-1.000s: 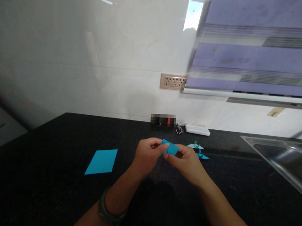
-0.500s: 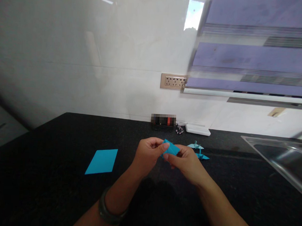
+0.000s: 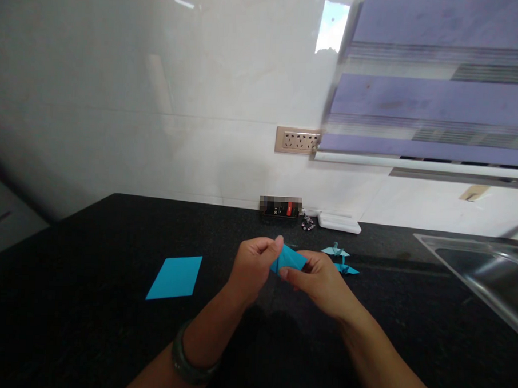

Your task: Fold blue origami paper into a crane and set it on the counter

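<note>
Both hands hold a small folded piece of blue paper (image 3: 291, 258) above the black counter (image 3: 85, 324). My left hand (image 3: 253, 267) pinches its left end between thumb and fingers. My right hand (image 3: 319, 279) grips its right side, with the fingers curled under it. A flat blue paper sheet (image 3: 174, 277) lies on the counter to the left of my hands. Two finished blue paper cranes (image 3: 341, 259) rest just behind my right hand.
A steel sink (image 3: 483, 272) is set into the counter at the right. By the white tiled wall stand a small dark box (image 3: 280, 208), a beaded ring (image 3: 308, 223) and a white flat case (image 3: 338, 221). A socket strip (image 3: 296, 141) is on the wall.
My left thumb and fingers have shifted up along the paper's left edge, and the folded piece has tilted slightly. The arms stay in place.
</note>
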### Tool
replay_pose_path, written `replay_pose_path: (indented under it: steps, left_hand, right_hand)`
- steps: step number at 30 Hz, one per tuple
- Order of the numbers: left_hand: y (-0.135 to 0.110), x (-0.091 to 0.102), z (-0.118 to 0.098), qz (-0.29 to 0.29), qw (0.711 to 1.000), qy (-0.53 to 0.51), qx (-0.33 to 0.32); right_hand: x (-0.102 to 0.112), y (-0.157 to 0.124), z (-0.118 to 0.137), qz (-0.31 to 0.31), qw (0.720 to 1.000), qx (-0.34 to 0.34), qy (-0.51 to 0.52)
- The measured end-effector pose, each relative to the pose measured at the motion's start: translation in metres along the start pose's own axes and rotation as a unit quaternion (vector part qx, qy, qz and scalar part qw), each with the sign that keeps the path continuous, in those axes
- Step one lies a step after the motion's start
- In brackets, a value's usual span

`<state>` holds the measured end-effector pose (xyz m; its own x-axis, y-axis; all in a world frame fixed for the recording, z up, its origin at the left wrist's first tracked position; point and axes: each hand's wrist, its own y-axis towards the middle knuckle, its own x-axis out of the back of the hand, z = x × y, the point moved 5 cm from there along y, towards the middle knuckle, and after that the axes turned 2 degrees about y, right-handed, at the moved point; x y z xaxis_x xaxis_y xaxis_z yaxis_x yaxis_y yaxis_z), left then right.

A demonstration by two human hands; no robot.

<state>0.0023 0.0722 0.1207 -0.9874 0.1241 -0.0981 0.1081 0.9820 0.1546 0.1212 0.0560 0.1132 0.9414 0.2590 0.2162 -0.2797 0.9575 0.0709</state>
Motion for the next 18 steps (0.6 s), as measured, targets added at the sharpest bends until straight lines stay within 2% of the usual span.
replay_pose_path:
  steps: [5,11,14,18]
  left_hand:
    - [0.001,-0.005,-0.001,0.049,0.999,0.001,0.019]
    - [0.002,-0.003,-0.002,0.043,0.999,0.03,-0.011]
    - [0.001,-0.001,-0.002,0.042,0.996,0.075,-0.025]
    - [-0.002,-0.006,-0.001,0.084,0.983,0.161,-0.034]
  right_hand:
    - [0.002,0.002,0.001,-0.021,1.0,0.0,0.012]
    - [0.005,0.001,0.003,-0.031,0.999,0.017,-0.014]
    - [0.011,0.0,0.007,-0.04,0.999,0.029,0.009]
    - [0.019,0.0,0.012,-0.073,0.995,0.046,0.052]
